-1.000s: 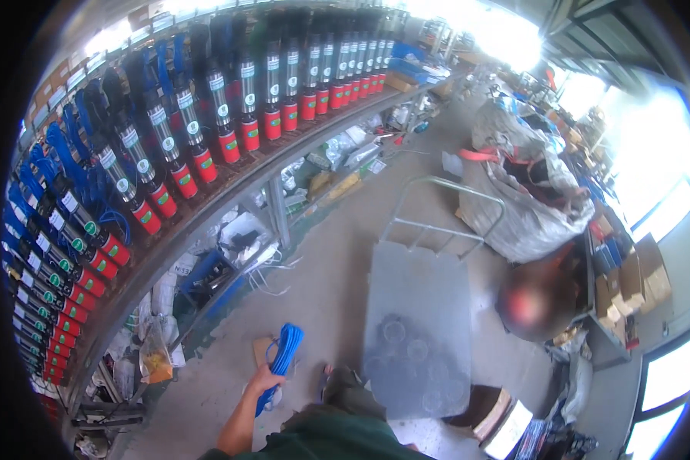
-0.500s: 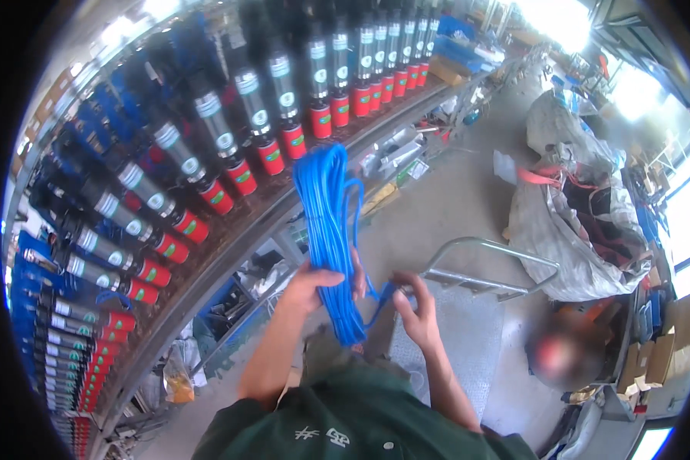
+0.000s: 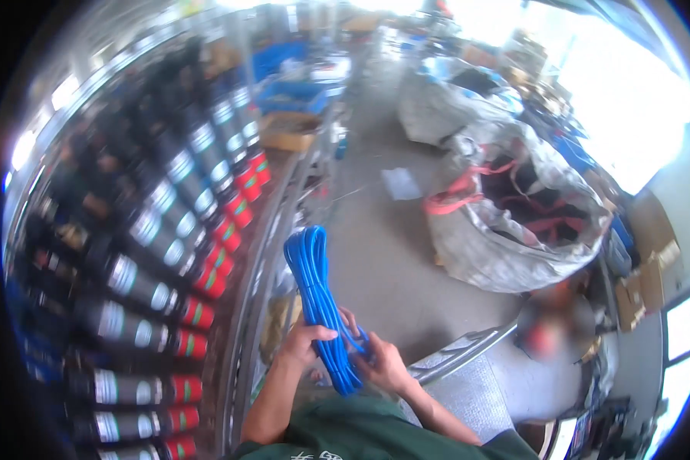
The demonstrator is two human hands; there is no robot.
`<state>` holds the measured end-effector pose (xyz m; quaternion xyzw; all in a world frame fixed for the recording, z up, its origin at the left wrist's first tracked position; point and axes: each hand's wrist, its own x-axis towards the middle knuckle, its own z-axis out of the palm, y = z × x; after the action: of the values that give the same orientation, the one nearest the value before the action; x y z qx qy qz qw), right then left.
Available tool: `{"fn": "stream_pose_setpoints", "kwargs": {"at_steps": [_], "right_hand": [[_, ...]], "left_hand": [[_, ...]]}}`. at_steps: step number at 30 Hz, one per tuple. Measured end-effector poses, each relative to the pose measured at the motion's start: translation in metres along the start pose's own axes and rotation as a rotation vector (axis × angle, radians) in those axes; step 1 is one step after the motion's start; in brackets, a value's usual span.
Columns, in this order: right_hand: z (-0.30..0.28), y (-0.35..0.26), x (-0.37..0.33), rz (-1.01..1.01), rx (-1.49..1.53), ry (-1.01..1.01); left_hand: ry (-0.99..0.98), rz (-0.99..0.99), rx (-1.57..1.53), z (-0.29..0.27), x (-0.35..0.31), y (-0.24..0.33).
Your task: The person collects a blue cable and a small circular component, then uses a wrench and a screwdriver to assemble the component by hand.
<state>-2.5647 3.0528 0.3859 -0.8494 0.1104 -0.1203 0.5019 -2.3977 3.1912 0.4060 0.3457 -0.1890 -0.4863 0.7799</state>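
Note:
A long coil of blue cable (image 3: 318, 295) hangs together as a folded bundle in front of my body, tilted with its upper end to the left. My left hand (image 3: 305, 343) is closed round the lower half, its thumb lying across the strands. Close against the bundle's right side, my right hand (image 3: 382, 366) has its fingers bent on a strand of the same cable. Its fingertips are partly hidden behind the cable.
On my left, a long bench carries rows of dark cylindrical devices with red ends (image 3: 195, 313). Ahead stand a cardboard box (image 3: 290, 138) and a blue bin (image 3: 291, 98). To the right are large whitish sacks (image 3: 483, 257), a metal rail (image 3: 464, 354) and cartons (image 3: 642, 295).
My view has swung to the right. The right hand has come in against the bundle, and the loose end no longer stretches out to the side.

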Motion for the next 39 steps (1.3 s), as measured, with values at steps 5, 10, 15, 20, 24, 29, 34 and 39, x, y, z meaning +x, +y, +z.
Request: {"fn": "stream_pose_setpoints", "kwargs": {"at_steps": [5,10,15,20,24,29,34,39], "right_hand": [[-0.085,0.122,0.128,0.359,0.27,0.929],[-0.202,0.234,0.276,0.31,-0.179,0.843],[-0.364,0.306,0.463,0.202,-0.652,0.64],[-0.467,0.344,0.678,0.418,0.965,0.891],[-0.578,0.405,0.827,0.01,1.568,1.007],[-0.717,0.46,0.998,-0.157,1.714,0.966],[-0.853,0.475,1.222,0.052,0.588,1.391],[-1.01,0.555,1.305,-0.52,0.662,1.934]], "left_hand": [[0.08,-0.222,0.103,-0.03,0.229,0.043],[-0.082,-0.228,0.213,-0.066,0.446,0.144],[-0.068,0.145,0.671,-0.054,0.644,0.303],[0.064,0.703,0.586,-0.105,0.785,0.399],[0.005,0.946,0.413,-0.183,0.944,0.432],[-0.347,0.685,0.335,-0.264,1.182,0.477],[0.138,0.233,0.775,-0.276,1.411,0.517],[-0.203,0.637,1.816,-0.26,1.694,0.579]]}}
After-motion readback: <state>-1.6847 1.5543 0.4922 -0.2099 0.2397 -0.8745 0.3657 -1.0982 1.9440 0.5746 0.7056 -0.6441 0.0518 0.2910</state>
